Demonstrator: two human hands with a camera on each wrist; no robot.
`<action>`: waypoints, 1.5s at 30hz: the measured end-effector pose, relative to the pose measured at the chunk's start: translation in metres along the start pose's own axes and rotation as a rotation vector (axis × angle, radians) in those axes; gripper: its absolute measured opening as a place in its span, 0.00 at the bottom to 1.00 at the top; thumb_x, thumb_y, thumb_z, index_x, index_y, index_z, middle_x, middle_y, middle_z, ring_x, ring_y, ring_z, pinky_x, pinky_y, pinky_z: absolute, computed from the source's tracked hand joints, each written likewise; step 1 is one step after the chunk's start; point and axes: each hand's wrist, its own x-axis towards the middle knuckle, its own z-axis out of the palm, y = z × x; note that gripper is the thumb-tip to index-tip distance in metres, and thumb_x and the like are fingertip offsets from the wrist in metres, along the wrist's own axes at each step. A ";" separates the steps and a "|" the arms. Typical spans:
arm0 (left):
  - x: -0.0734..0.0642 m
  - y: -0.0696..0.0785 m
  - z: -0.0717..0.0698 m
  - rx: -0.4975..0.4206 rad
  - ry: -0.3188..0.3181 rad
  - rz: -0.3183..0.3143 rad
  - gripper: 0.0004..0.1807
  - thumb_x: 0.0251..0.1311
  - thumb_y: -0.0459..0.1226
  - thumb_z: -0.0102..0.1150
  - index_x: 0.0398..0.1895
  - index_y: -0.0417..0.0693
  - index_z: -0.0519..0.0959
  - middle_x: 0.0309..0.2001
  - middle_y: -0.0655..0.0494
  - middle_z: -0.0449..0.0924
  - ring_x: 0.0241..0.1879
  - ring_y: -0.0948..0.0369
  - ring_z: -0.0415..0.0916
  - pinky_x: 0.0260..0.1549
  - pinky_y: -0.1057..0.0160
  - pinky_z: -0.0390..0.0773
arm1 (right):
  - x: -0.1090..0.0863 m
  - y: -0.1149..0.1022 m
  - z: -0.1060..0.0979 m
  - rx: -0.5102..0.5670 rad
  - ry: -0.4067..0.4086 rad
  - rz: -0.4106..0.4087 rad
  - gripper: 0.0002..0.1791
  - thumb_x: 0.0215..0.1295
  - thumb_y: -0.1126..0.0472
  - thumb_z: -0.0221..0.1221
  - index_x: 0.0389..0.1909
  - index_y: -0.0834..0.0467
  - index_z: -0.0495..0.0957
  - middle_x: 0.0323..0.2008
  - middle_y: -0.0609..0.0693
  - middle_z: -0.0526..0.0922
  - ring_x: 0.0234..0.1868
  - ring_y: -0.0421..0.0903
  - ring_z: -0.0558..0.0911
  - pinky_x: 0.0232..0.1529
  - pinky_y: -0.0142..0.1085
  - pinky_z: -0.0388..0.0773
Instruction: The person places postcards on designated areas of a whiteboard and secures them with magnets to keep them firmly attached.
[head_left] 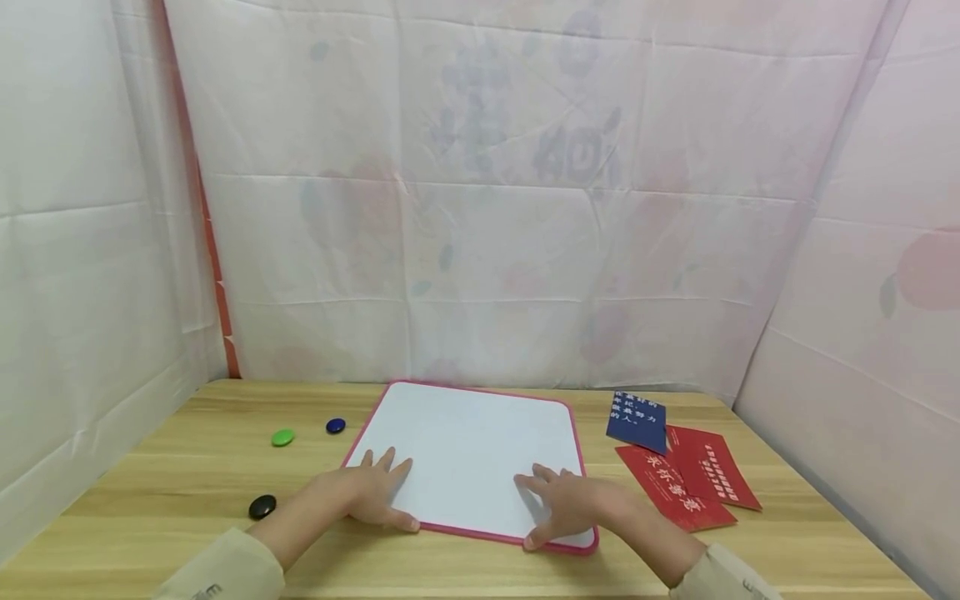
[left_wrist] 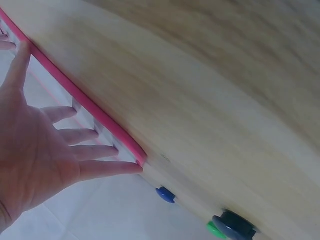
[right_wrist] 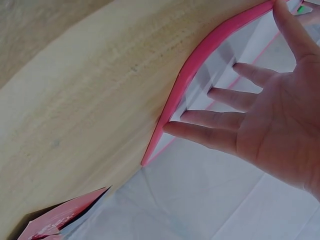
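Note:
A small whiteboard (head_left: 472, 458) with a pink frame lies flat on the wooden table. My left hand (head_left: 369, 492) rests on its near left corner, fingers spread over the white surface and thumb at the front edge. At the near right corner my right hand (head_left: 562, 504) lies the same way, thumb tip on the pink frame (right_wrist: 190, 65). Both wrist views show straight, spread fingers touching the board, with nothing gripped. Left of the board are a black round magnet (head_left: 262, 507), a green magnet (head_left: 282, 437) and a blue magnet (head_left: 336, 426).
To the right of the board, a dark blue card (head_left: 637, 419) with white writing overlaps two red cards, one nearer (head_left: 671, 492) and one farther right (head_left: 716, 467). Pale printed cloth (head_left: 480, 250) hangs behind the wooden table (head_left: 172, 475) and along both sides.

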 end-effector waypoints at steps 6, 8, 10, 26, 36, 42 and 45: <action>0.001 0.005 0.001 0.013 0.014 -0.014 0.50 0.48 0.63 0.57 0.67 0.41 0.58 0.66 0.35 0.50 0.62 0.32 0.45 0.53 0.32 0.52 | 0.002 0.004 -0.003 -0.002 -0.004 -0.019 0.45 0.46 0.39 0.66 0.66 0.47 0.62 0.66 0.53 0.60 0.64 0.63 0.57 0.51 0.65 0.60; 0.002 0.005 0.003 0.015 0.021 -0.020 0.50 0.48 0.64 0.57 0.67 0.41 0.58 0.66 0.35 0.50 0.62 0.32 0.45 0.52 0.31 0.52 | 0.003 0.007 -0.004 0.001 -0.006 -0.026 0.45 0.46 0.40 0.66 0.66 0.48 0.62 0.66 0.52 0.60 0.64 0.63 0.58 0.51 0.65 0.60; 0.003 0.007 0.004 0.019 0.033 -0.020 0.50 0.48 0.64 0.57 0.67 0.41 0.58 0.66 0.34 0.51 0.62 0.32 0.45 0.51 0.30 0.53 | 0.004 0.010 -0.005 0.006 -0.007 -0.035 0.45 0.46 0.40 0.66 0.66 0.48 0.62 0.66 0.53 0.60 0.64 0.63 0.58 0.52 0.64 0.60; 0.009 0.015 0.011 0.053 0.086 -0.034 0.50 0.49 0.63 0.56 0.66 0.38 0.59 0.65 0.32 0.51 0.61 0.30 0.46 0.49 0.31 0.58 | 0.009 0.022 -0.009 0.041 -0.010 -0.091 0.44 0.47 0.43 0.67 0.66 0.50 0.62 0.66 0.54 0.59 0.65 0.63 0.56 0.55 0.62 0.58; 0.009 0.022 0.008 0.056 0.084 -0.055 0.50 0.49 0.63 0.56 0.66 0.37 0.59 0.65 0.31 0.51 0.61 0.30 0.47 0.50 0.33 0.60 | 0.012 0.028 -0.011 0.048 -0.009 -0.104 0.44 0.47 0.43 0.67 0.65 0.50 0.63 0.66 0.53 0.59 0.65 0.60 0.56 0.56 0.61 0.58; 0.009 0.025 0.008 0.060 0.090 -0.051 0.49 0.50 0.62 0.57 0.65 0.36 0.59 0.64 0.30 0.52 0.60 0.29 0.47 0.51 0.34 0.60 | 0.012 0.029 -0.013 0.060 -0.016 -0.108 0.44 0.47 0.44 0.67 0.65 0.51 0.63 0.66 0.54 0.59 0.65 0.60 0.56 0.57 0.61 0.57; 0.009 0.027 0.008 0.059 0.096 -0.052 0.49 0.50 0.61 0.58 0.65 0.36 0.59 0.64 0.30 0.52 0.60 0.28 0.47 0.51 0.35 0.60 | 0.012 0.029 -0.014 0.061 -0.015 -0.113 0.44 0.47 0.44 0.67 0.65 0.51 0.62 0.66 0.55 0.59 0.65 0.60 0.56 0.57 0.61 0.57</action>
